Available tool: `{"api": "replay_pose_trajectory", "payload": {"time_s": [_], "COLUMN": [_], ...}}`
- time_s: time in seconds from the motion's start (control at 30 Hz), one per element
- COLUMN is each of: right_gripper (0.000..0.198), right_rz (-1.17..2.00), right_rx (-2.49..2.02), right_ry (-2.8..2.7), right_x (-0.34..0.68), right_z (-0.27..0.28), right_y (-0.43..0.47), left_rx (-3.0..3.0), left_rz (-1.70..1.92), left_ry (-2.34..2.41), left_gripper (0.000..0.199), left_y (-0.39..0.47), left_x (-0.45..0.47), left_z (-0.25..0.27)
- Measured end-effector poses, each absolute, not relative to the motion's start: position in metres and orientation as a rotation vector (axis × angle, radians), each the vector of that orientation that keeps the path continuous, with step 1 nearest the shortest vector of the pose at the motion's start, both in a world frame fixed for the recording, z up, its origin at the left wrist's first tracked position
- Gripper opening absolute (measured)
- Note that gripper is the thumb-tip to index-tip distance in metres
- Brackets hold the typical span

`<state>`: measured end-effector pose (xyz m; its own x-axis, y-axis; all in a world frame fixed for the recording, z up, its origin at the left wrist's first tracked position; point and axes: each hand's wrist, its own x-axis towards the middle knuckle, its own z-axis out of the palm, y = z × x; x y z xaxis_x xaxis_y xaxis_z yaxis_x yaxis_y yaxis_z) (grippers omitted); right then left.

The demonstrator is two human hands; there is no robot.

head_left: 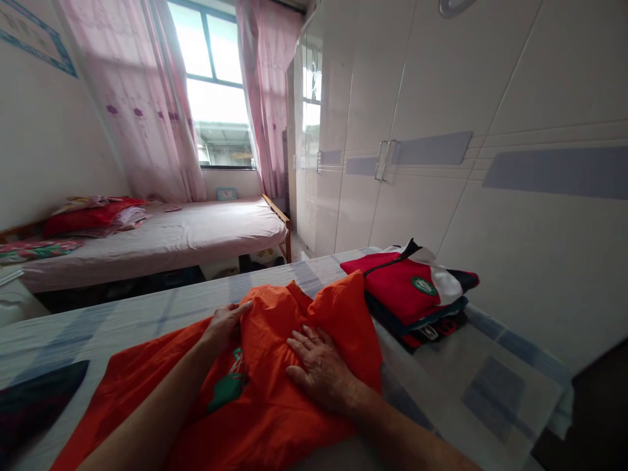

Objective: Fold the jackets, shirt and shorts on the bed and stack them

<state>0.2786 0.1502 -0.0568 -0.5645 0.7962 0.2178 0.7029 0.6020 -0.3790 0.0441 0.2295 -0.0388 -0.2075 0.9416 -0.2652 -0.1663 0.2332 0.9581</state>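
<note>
An orange T-shirt [275, 418] with a green print lies spread and partly folded over on the bed in front of me. My left hand [226, 327] is at the edge of the folded part, its fingers closed on the fabric there. My right hand [321, 366] rests flat on the shirt with its fingers stretched out, pressing on the cloth. Wrinkles run through the fabric between both hands.
Right of the shirt is a stack of folded clothes, with a red and white jacket [392, 281] on top. A dark garment [42, 405] lies at the left. Beyond stand another bed [206, 226] and a white wardrobe [432, 85].
</note>
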Motion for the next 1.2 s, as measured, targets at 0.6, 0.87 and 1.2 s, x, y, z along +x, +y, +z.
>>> {"api": "replay_pose_trajectory", "payload": {"time_s": [0.6, 0.87, 1.2], "right_gripper": [0.059, 0.056, 0.023], "right_rz": [0.226, 0.2, 0.003], "right_rx": [-1.118, -0.943, -0.755], "right_ry": [-1.914, -2.255, -2.314], "right_x": [0.282, 0.284, 0.288], "right_z": [-0.056, -0.062, -0.052], "right_y": [0.151, 0.151, 0.146], "left_rx": [0.895, 1.019, 1.486], "left_rz": [1.529, 1.079, 0.855], "left_ry": [0.978, 1.684, 2.1], "left_gripper": [0.012, 0.036, 0.061], "left_y": [0.131, 0.036, -0.006], "left_x": [0.0, -0.051, -0.018], "left_z": [0.028, -0.012, -0.018]}}
